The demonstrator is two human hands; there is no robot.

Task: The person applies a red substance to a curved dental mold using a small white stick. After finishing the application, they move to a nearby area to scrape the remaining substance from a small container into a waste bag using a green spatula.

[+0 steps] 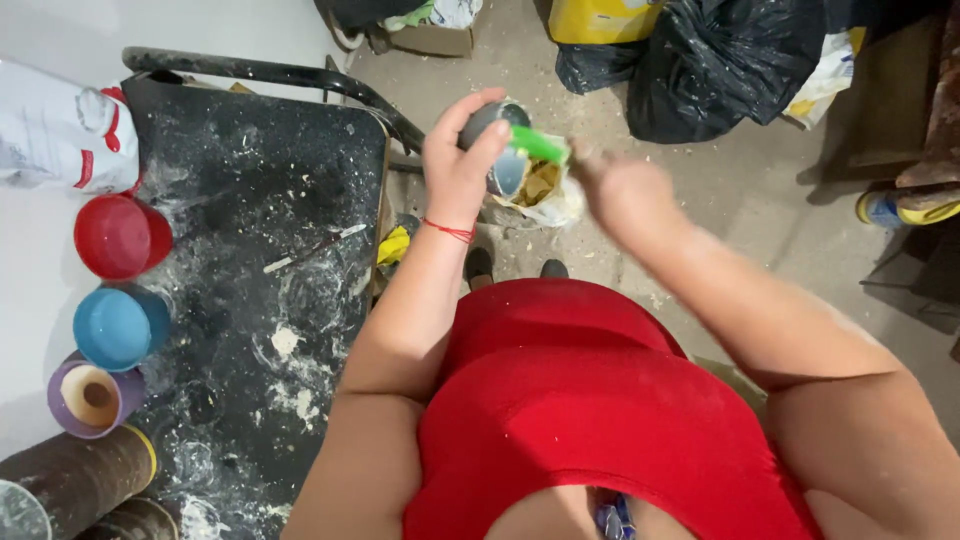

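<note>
Far left on the dusty black desk (250, 200): red cup (120, 236), blue cup (118, 326), purple cup (88, 398) in a column. Centre, above the floor: left hand (462, 165), fingers (480, 108) clamped round a small grey pot (497, 150). Just right: blurred right hand (625, 195), fingers seemingly closed on a green tool (538, 145) touching the pot's rim. Behind: black bag (720, 60).

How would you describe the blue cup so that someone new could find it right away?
Start at the black, dust-speckled table on the left. Along its left edge runs a row of round containers. The blue cup sits between the red cup and the purple-rimmed cup, the only light blue one, its inside plain.
</note>
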